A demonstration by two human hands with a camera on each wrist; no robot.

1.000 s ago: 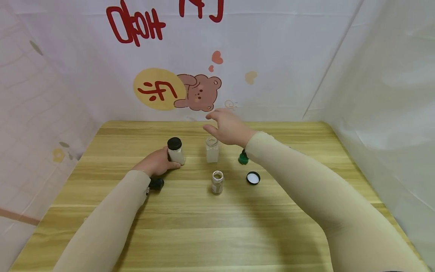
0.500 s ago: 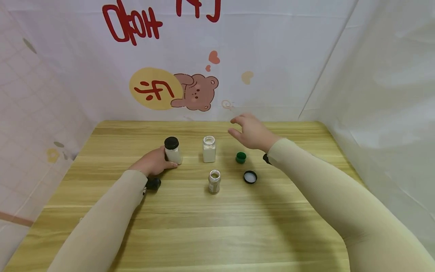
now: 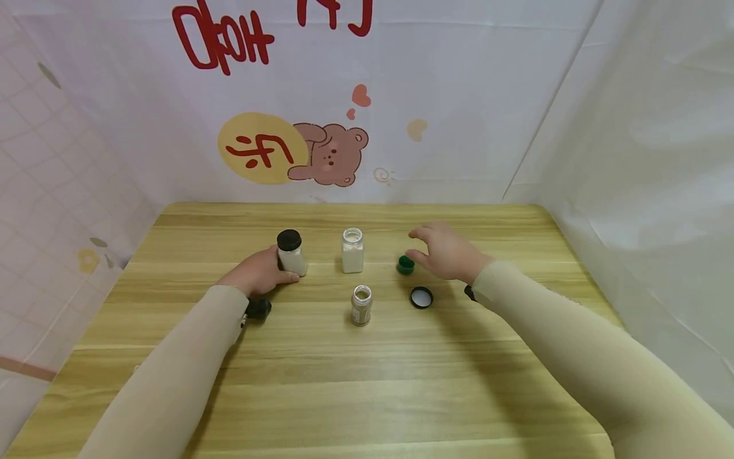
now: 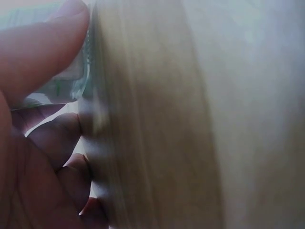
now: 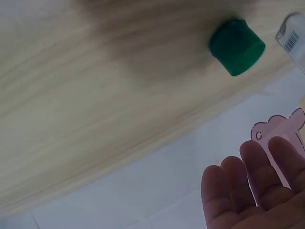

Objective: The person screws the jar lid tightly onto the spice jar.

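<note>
At the left, my left hand (image 3: 258, 271) grips a clear jar of white powder (image 3: 293, 261) that stands upright under a black lid (image 3: 289, 240). The left wrist view shows the thumb (image 4: 45, 52) pressed against the jar's clear side. My right hand (image 3: 452, 252) hovers just right of a green cap (image 3: 405, 266), fingers parted and holding nothing. The right wrist view has the straight fingers (image 5: 262, 181) apart from the green cap (image 5: 237, 46). Between the hands stands an open square jar of white powder (image 3: 352, 256).
A smaller open jar (image 3: 361, 310) stands nearer me at the middle. To its right lies a loose black lid (image 3: 421, 298), its white inside facing up. A printed cloth wall (image 3: 459, 95) rises behind the wooden table (image 3: 367, 395).
My right hand has moved from behind the open square jar to the right, then down beside the green cap. The left hand keeps its grip on the lidded jar.
</note>
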